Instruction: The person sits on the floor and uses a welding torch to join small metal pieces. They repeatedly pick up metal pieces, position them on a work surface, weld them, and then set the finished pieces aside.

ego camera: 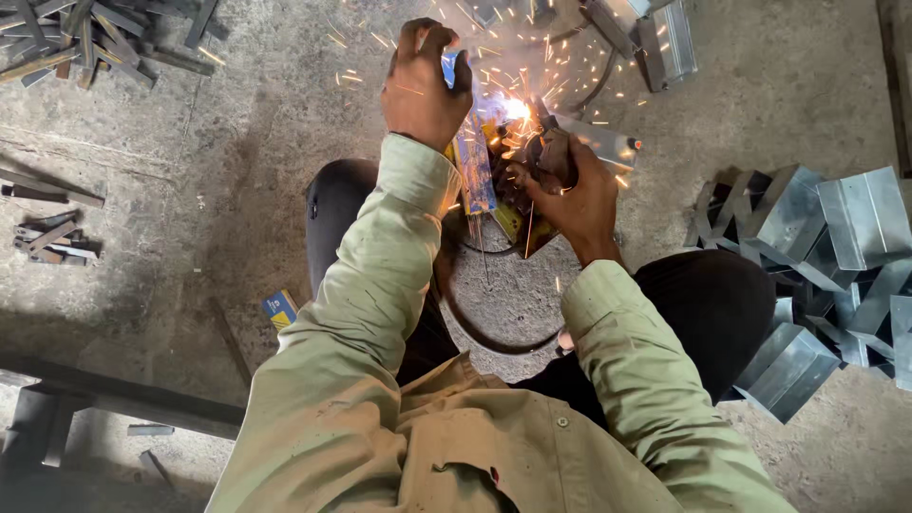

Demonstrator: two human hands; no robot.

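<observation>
My left hand (421, 85) is raised in front of me, fingers closed over the top of a blue handheld shield (472, 157) that hangs down from it. My right hand (573, 195) grips a dark welding electrode holder (551, 152). At its tip a bright arc (514, 109) burns against a grey metal piece (598, 141), and sparks fly up and outward. Both arms wear pale green sleeves. I squat over the concrete floor with dark trousers showing at both knees.
A heap of folded grey metal boxes (817, 247) lies at the right. Several metal strips (85, 38) are piled at the top left, more scraps (47, 237) at the left. A dark steel bar (123, 399) crosses the lower left. A cable (475, 323) loops between my knees.
</observation>
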